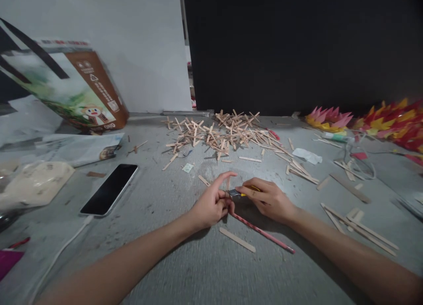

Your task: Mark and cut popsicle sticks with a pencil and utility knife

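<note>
My left hand (pixel 211 203) is closed, its index finger raised and the other fingers curled round a small wooden craft stick (pixel 228 183), largely hidden by the fingers. My right hand (pixel 269 199) grips a yellow utility knife (pixel 251 190). The knife's metal front end points left and meets the stick at my left fingertips; whether it cuts in cannot be seen. A red striped pencil (pixel 261 231) slants down to the right from just under my left fingers. Below it a loose craft stick (pixel 237 239) lies flat on the grey table (pixel 185 269).
Notched and crossed sticks form a pile (pixel 218 133) at the back. A phone (pixel 110 189) on a white cable lies left, near a printed bag (pixel 76 91). Loose sticks (pixel 360 228) are at right, with paper flowers (pixel 330 119) behind. A black panel (pixel 297 49) stands along the back.
</note>
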Demonstrator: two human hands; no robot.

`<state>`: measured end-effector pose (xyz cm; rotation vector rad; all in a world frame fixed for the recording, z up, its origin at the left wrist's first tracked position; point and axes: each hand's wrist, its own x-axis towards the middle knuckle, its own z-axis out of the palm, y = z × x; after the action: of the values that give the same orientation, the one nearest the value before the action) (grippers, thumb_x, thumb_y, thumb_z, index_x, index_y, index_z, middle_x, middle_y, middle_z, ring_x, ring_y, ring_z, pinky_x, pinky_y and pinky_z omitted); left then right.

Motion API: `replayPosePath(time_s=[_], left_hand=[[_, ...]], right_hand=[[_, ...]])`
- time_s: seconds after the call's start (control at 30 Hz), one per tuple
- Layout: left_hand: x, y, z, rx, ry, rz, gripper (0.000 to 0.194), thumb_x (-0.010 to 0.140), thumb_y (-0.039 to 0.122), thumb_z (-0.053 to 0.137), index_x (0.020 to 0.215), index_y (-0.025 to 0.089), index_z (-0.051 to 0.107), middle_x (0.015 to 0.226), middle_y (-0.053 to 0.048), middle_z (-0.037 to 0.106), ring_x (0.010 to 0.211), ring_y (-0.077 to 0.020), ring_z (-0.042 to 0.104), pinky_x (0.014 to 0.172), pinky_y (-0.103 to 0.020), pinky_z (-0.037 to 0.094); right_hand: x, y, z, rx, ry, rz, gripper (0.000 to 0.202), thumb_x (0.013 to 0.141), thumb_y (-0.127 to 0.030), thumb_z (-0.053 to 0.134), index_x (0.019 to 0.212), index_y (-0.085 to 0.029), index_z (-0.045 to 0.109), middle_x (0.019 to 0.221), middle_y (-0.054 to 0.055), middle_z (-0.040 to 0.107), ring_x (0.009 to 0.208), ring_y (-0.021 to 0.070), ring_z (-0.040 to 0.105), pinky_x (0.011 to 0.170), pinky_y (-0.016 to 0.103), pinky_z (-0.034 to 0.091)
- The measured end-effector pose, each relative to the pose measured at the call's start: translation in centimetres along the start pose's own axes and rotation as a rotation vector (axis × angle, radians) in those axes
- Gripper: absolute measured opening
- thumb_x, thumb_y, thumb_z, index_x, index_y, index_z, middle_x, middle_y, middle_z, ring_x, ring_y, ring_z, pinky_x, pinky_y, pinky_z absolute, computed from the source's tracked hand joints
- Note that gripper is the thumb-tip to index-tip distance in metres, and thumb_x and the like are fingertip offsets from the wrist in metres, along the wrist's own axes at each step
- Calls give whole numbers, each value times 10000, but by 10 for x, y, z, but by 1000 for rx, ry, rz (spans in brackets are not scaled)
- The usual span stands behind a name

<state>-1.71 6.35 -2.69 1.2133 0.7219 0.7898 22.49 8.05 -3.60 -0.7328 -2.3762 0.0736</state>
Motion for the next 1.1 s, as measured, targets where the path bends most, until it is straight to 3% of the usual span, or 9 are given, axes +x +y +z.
replayPosePath(time_s=[0.17, 0.5, 0.97, 1.1], left_hand=[[1, 1, 0, 24, 8, -14, 757, 836, 132, 549, 1548, 253, 322, 587, 89, 595, 391, -57, 381, 436, -128, 284], [1, 2, 1, 51, 2, -4, 756, 823, 97, 494, 1539, 242, 298, 570, 96, 562, 433, -71, 378, 464, -140, 303], [1, -9, -6, 154, 3, 37, 844, 751, 28, 430, 1555, 264, 329, 628, 83, 553, 518, -88, 457, 518, -163, 353], [0, -6, -4, 114, 34, 44, 819, 789, 40, 433, 1567, 262, 303, 623, 89, 540, 489, -82, 405, 495, -160, 315]], right_hand=[[-1, 2, 1, -7, -14, 10, 485, 1027, -63, 474, 1400, -320, 644, 1087, 77, 701, 890, 167, 665, 763, 284, 557], [0, 0, 1, -79, -10, -27, 503, 1018, -38, 483, 1421, -303, 626, 1087, 84, 696, 895, 169, 644, 759, 282, 552], [-3, 1, 3, -7, -17, 3, 522, 1026, -58, 468, 1449, -332, 604, 1089, 83, 695, 903, 178, 648, 753, 296, 547], [-2, 1, 2, 64, 1, 43, 500, 1029, -74, 470, 1418, -339, 638, 1096, 79, 700, 921, 177, 665, 772, 293, 557]])
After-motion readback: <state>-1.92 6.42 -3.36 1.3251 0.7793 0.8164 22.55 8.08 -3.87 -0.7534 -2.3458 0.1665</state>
